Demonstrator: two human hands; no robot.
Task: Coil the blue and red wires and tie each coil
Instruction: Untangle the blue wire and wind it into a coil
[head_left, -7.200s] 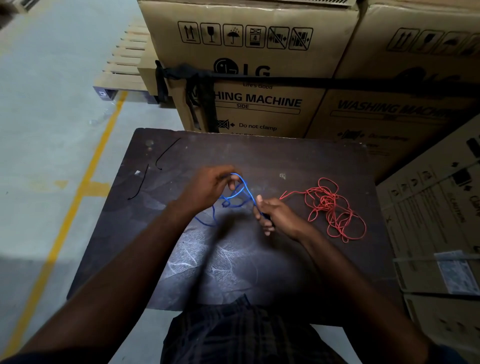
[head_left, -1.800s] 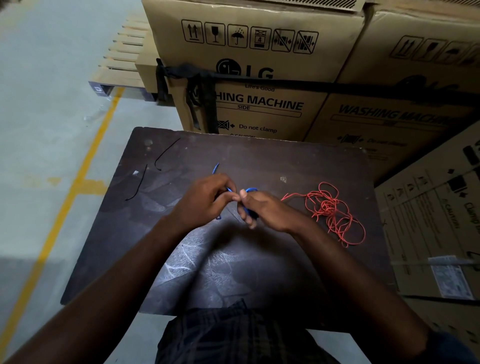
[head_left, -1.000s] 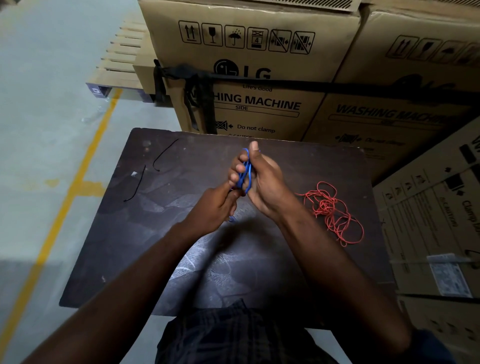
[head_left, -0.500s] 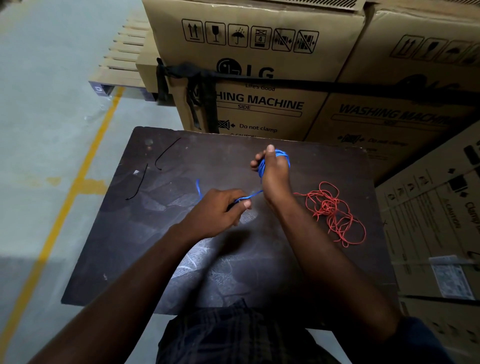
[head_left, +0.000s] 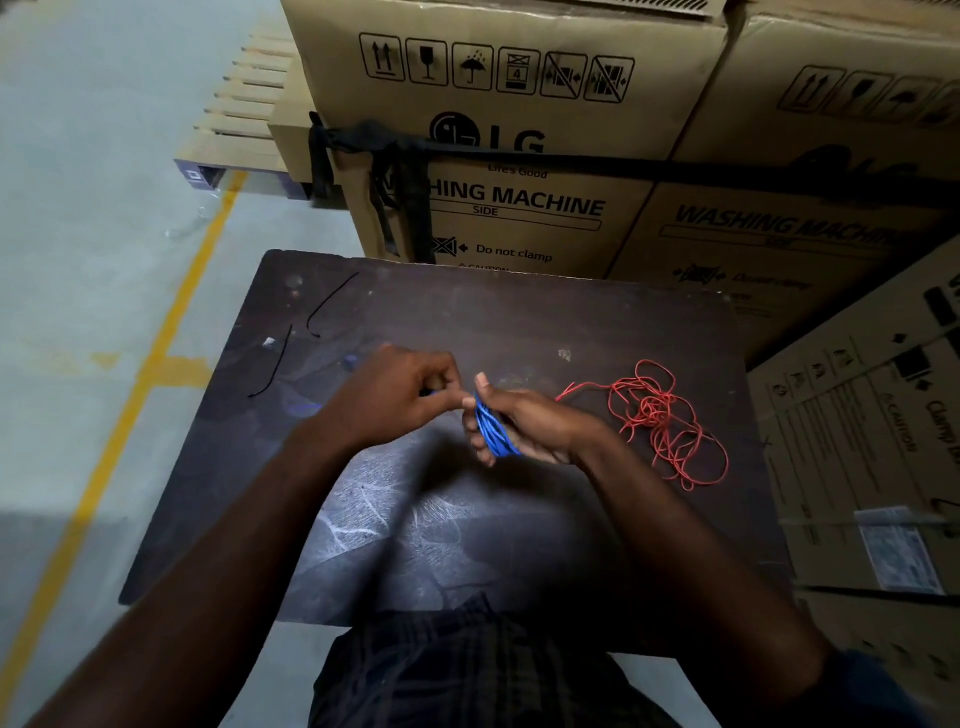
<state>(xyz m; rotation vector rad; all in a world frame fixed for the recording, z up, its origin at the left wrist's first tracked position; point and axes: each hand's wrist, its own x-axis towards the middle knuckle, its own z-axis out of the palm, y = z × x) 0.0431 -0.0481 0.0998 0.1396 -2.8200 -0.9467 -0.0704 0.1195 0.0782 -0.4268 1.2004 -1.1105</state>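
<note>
Blue wire (head_left: 492, 428): we are now gripping it wound around our right hand (head_left: 524, 426) at frame centre, lowered from before. Left hand (head_left: 400, 395) is pinching its tail; red wire (head_left: 660, 421), right, is awaiting coiling.

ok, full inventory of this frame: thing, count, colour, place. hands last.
blue wire: 1, blue, wound in a bundle around the right hand's fingers, loose end running to the left hand
red wire: 1, red, loose tangle on the table, right of the hands
black ties: 2, black, thin short strands lying at the table's far left
table: 1, dark, directly in front of the person
cardboard boxes: several, brown, stacked behind and right of the table, printed WASHING MACHINE
strap: 1, black, around the boxes
pallet: 1, pale wood, on the floor far left
floor line: 1, yellow, left of the table
left hand: 1, pinching the blue end
right hand: 1, holding the blue bundle
</note>
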